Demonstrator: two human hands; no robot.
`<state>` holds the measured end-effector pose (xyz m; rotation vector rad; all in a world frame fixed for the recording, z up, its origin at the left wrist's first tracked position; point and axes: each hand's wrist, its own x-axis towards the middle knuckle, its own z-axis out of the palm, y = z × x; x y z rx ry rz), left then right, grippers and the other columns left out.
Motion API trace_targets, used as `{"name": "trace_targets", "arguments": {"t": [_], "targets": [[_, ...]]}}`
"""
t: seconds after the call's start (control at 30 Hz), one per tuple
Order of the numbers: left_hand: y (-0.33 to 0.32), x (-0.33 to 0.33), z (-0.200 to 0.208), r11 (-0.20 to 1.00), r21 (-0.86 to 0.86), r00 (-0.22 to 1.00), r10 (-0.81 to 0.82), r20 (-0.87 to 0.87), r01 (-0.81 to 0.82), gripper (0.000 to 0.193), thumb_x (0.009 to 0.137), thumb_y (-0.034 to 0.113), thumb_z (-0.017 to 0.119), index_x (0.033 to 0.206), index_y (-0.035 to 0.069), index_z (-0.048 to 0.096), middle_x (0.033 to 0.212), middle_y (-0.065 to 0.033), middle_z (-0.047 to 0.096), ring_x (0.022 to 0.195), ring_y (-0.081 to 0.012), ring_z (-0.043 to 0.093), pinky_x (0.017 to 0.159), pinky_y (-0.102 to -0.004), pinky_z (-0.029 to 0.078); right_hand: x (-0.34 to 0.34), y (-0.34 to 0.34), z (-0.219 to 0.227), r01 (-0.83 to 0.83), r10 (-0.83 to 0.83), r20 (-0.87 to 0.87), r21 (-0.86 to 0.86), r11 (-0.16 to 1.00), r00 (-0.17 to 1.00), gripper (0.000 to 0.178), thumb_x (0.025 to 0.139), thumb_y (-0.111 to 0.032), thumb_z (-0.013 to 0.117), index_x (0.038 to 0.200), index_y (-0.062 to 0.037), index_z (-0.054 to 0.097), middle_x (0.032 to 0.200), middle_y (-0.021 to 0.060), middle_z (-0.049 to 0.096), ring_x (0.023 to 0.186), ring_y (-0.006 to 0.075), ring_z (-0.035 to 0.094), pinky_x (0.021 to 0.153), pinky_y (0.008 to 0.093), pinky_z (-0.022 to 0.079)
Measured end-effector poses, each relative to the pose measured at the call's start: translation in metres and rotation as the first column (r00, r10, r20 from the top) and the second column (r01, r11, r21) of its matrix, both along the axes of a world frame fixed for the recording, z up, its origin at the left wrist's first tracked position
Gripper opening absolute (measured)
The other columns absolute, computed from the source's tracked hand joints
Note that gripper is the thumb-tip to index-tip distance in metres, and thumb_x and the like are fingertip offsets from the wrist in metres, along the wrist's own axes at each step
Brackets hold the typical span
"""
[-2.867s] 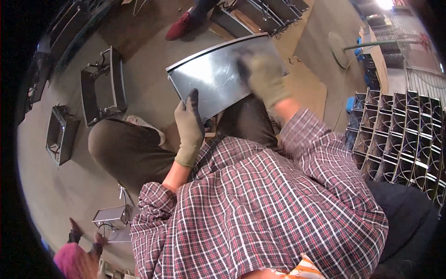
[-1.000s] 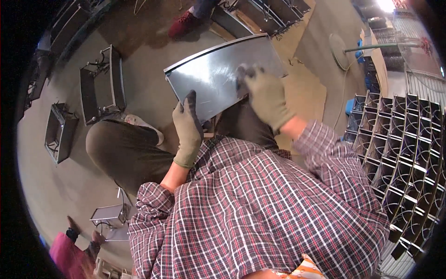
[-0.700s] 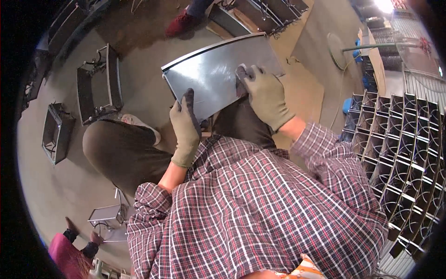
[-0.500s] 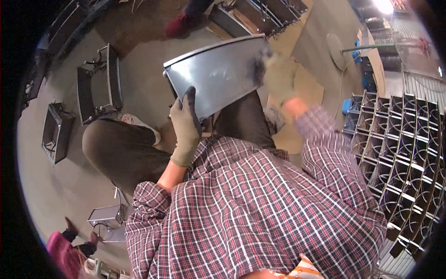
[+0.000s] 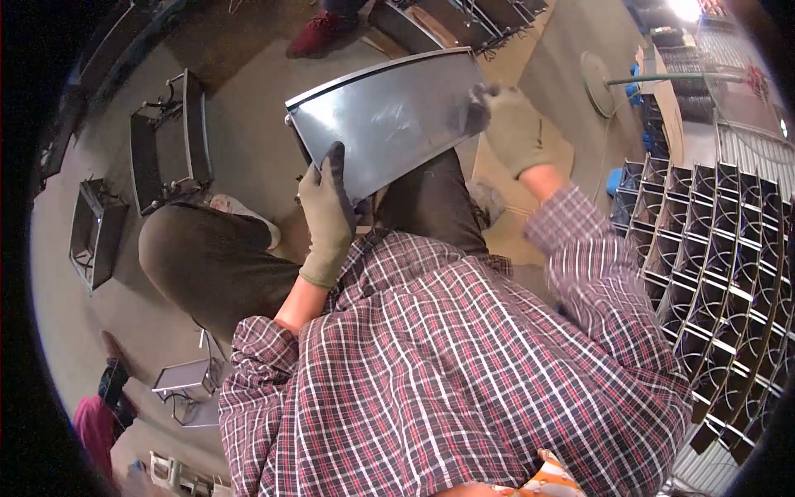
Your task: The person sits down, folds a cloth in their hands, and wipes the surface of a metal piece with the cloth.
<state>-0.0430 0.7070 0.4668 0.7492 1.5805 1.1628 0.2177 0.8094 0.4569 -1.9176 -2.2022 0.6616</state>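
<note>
Across our right thigh [image 5: 431, 192], above a workshop floor [image 5: 248, 124], we hold a grey metal panel [image 5: 389, 124] tilted, its glossy face up and its long curved rim away from us. Our gloved left hand [image 5: 327, 211] pinches the near left edge, thumb laid on the face, the other fingers mostly hidden behind the sheet. Our gloved right hand [image 5: 515, 128], slightly blurred, reaches the panel's right end, dark fingertips at or just over the surface; whether they press, grip or carry something, we cannot tell. Pale smears mark the middle of the face, and we judge work on this piece to be under way rather than finished, with both hands on it; how much of the face is done does not show, and the underside is hidden. To our left, a larger open metal frame [image 5: 197, 124] and a smaller open metal frame [image 5: 109, 240] sit apart; to our right rises a stack of dark metal frames [image 5: 719, 286], and whether any of these are finished or waiting, we cannot say
</note>
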Motion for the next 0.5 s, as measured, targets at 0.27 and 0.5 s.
{"name": "trace_targets", "arguments": {"t": [0.27, 0.5], "targets": [[0.001, -0.007, 0.005, 0.999, -0.04, 1.0, 0.016, -0.012, -0.017, 0.043, 0.096, 0.032, 0.054, 0.11, -0.008, 0.062, 0.098, -0.0078, 0.065, 0.086, -0.0129, 0.058, 0.079, -0.0275, 0.046, -0.012, 0.001, 0.008, 0.128, -0.159, -0.237, -0.141, 0.982, 0.958, 0.029, 0.081, -0.01, 0.052, 0.104, -0.018, 0.066, 0.107, 0.0059, 0.062, 0.095, 0.0251, 0.061, 0.078, 0.039, 0.052], [-0.019, -0.013, -0.01, 0.998, -0.024, 0.998, 0.062, -0.01, -0.062, 0.042, 0.096, 0.031, 0.055, 0.111, -0.008, 0.062, 0.096, -0.008, 0.065, 0.085, -0.0133, 0.058, 0.078, -0.0282, 0.047, -0.017, -0.032, 0.03, -0.436, 0.361, 0.337, 0.181, 0.882, 0.87, 0.024, 0.079, -0.009, 0.056, 0.096, -0.0178, 0.07, 0.101, 0.0073, 0.061, 0.091, 0.0256, 0.062, 0.077, 0.0355, 0.053]]}}
